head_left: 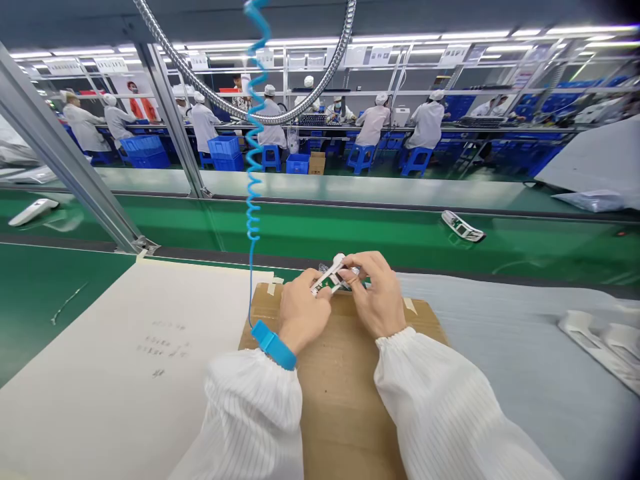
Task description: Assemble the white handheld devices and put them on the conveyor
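Note:
Both hands meet above a brown cardboard sheet (340,393). My left hand (303,313) and my right hand (375,293) grip a narrow white plastic housing (329,275) from either side. A green circuit board (330,284) shows inside it, and my fingers hide much of the piece. A blue antistatic wrist strap (273,345) circles my left wrist, and its coiled blue cord (254,153) rises past the housing. White striped sleeves cover both forearms.
A similar white housing (463,225) lies on the green conveyor belt (350,233) beyond my hands. A white sheet with faint marks (125,360) lies to the left, white moulded trays (600,347) to the right. Co-workers in white sit at a far line, beyond an aluminium frame post (65,150).

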`<state>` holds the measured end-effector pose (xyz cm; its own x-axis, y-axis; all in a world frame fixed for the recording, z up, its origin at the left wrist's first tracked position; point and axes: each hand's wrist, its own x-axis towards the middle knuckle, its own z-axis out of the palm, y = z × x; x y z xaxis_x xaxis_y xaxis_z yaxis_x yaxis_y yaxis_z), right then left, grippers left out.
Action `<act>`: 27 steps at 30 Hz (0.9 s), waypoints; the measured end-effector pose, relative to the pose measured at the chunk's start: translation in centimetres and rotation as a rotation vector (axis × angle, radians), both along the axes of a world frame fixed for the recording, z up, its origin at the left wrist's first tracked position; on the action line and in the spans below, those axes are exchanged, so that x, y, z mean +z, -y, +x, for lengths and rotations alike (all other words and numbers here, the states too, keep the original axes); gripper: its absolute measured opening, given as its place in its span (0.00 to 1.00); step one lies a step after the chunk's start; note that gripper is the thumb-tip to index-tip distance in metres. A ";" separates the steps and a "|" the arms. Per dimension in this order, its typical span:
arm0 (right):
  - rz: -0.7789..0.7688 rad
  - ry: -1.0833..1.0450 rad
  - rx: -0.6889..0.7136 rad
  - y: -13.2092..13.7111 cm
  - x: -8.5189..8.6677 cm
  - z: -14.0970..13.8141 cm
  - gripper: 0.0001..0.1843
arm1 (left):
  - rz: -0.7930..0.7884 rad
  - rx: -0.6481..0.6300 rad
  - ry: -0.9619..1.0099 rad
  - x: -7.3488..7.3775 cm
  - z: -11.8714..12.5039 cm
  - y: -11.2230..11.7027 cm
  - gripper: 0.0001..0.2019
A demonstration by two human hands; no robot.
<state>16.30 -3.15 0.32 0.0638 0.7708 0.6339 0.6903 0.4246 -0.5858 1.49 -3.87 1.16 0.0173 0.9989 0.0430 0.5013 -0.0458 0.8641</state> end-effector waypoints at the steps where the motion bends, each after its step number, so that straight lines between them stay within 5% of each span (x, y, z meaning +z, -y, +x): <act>1: 0.029 0.101 -0.020 -0.1 0.0 0.3 0.07 | -0.028 -0.028 0.018 0.1 0.1 0.1 0.06; 5: 0.039 0.390 -0.094 -0.1 -0.1 0.8 0.13 | -0.106 -0.084 0.062 0.2 0.4 0.3 0.09; 17: -0.035 0.485 -0.058 -0.4 -0.7 1.6 0.13 | -0.107 -0.116 0.034 0.3 0.1 0.5 0.06; 22: -0.158 0.374 0.035 -0.2 -0.8 1.3 0.12 | -0.293 -0.045 0.262 -0.1 0.0 -0.2 0.05; 27: -0.154 0.099 0.034 -0.1 -0.9 0.8 0.09 | -0.253 -0.003 0.324 -0.5 -0.3 -0.9 0.05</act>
<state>17.11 -3.02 -0.63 -0.0209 0.8598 0.5102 0.7343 0.3595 -0.5758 1.19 -2.93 0.64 0.0458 0.9787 -0.1999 0.2012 0.1870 0.9615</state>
